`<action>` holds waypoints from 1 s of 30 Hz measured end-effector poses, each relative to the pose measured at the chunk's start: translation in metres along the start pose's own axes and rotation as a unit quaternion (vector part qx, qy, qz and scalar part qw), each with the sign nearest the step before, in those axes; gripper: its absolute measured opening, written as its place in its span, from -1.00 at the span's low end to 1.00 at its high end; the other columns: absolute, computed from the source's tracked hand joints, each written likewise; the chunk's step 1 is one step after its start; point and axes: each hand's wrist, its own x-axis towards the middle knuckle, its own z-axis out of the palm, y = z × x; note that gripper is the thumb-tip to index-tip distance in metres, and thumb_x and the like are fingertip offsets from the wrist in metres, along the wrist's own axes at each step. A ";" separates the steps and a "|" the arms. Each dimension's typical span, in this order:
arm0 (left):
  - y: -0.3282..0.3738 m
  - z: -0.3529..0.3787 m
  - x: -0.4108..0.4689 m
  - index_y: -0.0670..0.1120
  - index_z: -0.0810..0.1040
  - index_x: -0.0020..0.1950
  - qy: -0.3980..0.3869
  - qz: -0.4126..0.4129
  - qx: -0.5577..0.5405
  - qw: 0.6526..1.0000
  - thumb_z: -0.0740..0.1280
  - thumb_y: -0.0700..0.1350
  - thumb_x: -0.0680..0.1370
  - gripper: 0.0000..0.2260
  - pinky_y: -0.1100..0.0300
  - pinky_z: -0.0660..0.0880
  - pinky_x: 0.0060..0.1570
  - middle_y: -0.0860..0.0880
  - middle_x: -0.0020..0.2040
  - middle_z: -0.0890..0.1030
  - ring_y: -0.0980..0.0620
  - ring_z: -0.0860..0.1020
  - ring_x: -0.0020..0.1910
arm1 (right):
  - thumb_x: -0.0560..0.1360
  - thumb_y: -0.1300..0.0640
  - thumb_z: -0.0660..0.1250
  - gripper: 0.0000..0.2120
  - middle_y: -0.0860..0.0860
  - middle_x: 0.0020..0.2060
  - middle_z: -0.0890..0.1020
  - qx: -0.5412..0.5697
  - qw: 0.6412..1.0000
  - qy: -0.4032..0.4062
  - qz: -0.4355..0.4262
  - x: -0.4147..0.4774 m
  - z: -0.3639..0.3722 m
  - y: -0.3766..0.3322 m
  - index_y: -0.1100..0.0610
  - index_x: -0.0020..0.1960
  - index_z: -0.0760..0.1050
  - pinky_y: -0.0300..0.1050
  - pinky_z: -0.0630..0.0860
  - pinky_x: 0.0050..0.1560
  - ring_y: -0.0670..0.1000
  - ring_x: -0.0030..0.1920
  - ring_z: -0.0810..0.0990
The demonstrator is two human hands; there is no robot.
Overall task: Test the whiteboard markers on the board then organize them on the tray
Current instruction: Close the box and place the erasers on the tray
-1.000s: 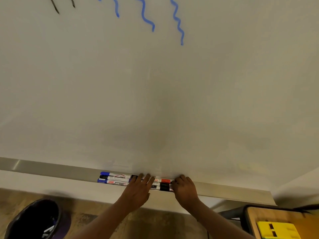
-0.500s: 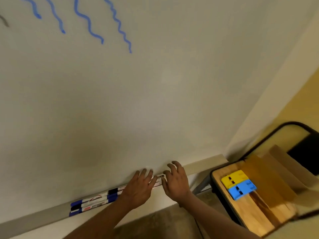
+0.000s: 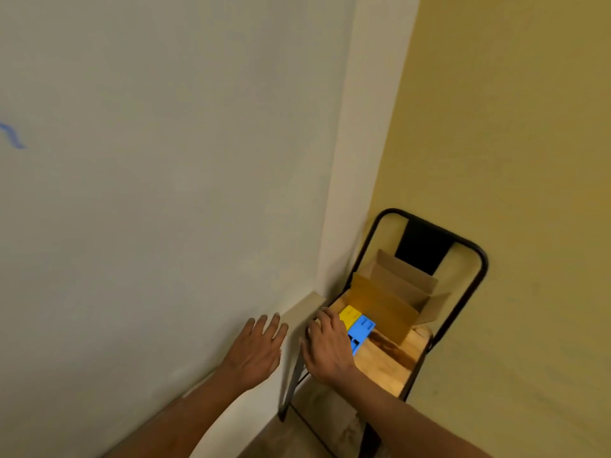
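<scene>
The whiteboard (image 3: 165,160) fills the left of the view, with one blue squiggle (image 3: 13,137) at its left edge. Only the right end of the metal tray (image 3: 302,309) shows below the board. No markers are in view. My left hand (image 3: 256,347) lies flat in front of the board's lower edge, fingers straight, holding nothing. My right hand (image 3: 325,348) hovers just right of the tray's end, over the chair's edge, with fingers loosely bent and nothing in them.
A folding chair (image 3: 476,259) with a wooden seat (image 3: 386,365) stands in the corner right of the board. On it lie a yellow block (image 3: 349,315), a blue block (image 3: 362,328) and an open cardboard box (image 3: 393,292). A yellow wall (image 3: 512,127) is on the right.
The view has swung to the right. The markers on the tray have gone out of view, and both hands have left them and moved right to the tray's end.
</scene>
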 end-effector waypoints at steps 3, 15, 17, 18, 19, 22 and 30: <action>0.020 -0.001 0.040 -0.14 0.56 0.24 0.017 0.027 0.000 0.999 0.32 0.03 0.47 -0.59 -0.10 0.52 0.05 -0.22 0.23 0.56 -0.23 0.57 0.10 | 0.45 -0.14 0.26 -0.61 0.10 0.08 0.62 -0.008 0.999 -0.002 0.044 0.001 -0.009 0.037 0.13 0.07 0.60 0.03 0.52 0.11 0.14 0.17 0.52; 0.092 0.002 0.215 -0.16 0.55 0.13 0.021 -0.003 -0.063 0.998 0.40 0.05 0.39 -0.59 -0.02 0.54 -0.07 -0.17 0.11 0.60 -0.16 0.57 0.03 | 0.50 -0.15 0.11 -0.60 -0.01 -0.07 0.61 -0.017 0.989 0.028 0.146 0.016 -0.023 0.199 0.08 0.05 0.58 -0.03 0.51 -0.08 0.05 -0.01 0.53; 0.102 -0.001 0.241 -0.16 0.56 0.11 0.023 -0.013 -0.071 0.997 0.43 0.07 0.38 -0.59 -0.02 0.55 -0.07 -0.15 0.10 0.60 -0.17 0.56 0.04 | 0.50 -0.15 0.10 -0.60 -0.02 -0.13 0.63 -0.025 0.985 0.019 0.172 0.020 -0.024 0.220 0.07 0.02 0.59 -0.03 0.49 -0.13 0.04 -0.07 0.54; 0.104 -0.002 0.250 -0.16 0.57 0.11 0.020 -0.016 -0.070 0.997 0.43 0.08 0.39 -0.59 -0.03 0.55 -0.06 -0.15 0.09 0.61 -0.17 0.57 0.05 | 0.50 -0.14 0.10 -0.61 -0.02 -0.15 0.64 -0.030 0.982 0.009 0.185 0.021 -0.025 0.226 0.06 0.01 0.60 -0.01 0.48 -0.15 0.04 -0.10 0.54; 0.106 -0.001 0.257 -0.16 0.58 0.10 0.012 -0.017 -0.072 0.997 0.43 0.09 0.39 -0.58 -0.04 0.55 -0.06 -0.16 0.09 0.61 -0.19 0.57 0.06 | 0.50 -0.14 0.10 -0.62 -0.03 -0.17 0.64 -0.036 0.980 -0.002 0.196 0.022 -0.025 0.231 0.04 0.00 0.60 0.01 0.46 -0.16 0.04 -0.11 0.54; 0.110 0.005 0.282 -0.16 0.58 0.08 -0.028 -0.022 -0.073 0.997 0.37 0.15 0.40 -0.57 -0.03 0.54 -0.09 -0.17 0.05 0.61 -0.20 0.56 0.02 | 0.49 -0.16 0.07 -0.61 -0.04 -0.20 0.66 -0.040 0.968 -0.041 0.243 0.027 -0.021 0.248 0.01 -0.04 0.61 0.05 0.41 -0.16 0.07 -0.10 0.54; 0.112 0.029 0.325 -0.08 0.58 -0.06 -0.060 0.003 -0.066 0.996 0.28 0.20 0.42 -0.63 0.07 0.49 -0.29 -0.08 -0.19 0.59 -0.07 0.55 -0.26 | 0.55 -0.20 -0.05 -0.51 0.03 0.18 0.55 -0.034 0.947 -0.132 0.290 0.050 -0.015 0.278 0.06 0.20 0.47 0.25 0.27 0.16 0.11 0.30 0.34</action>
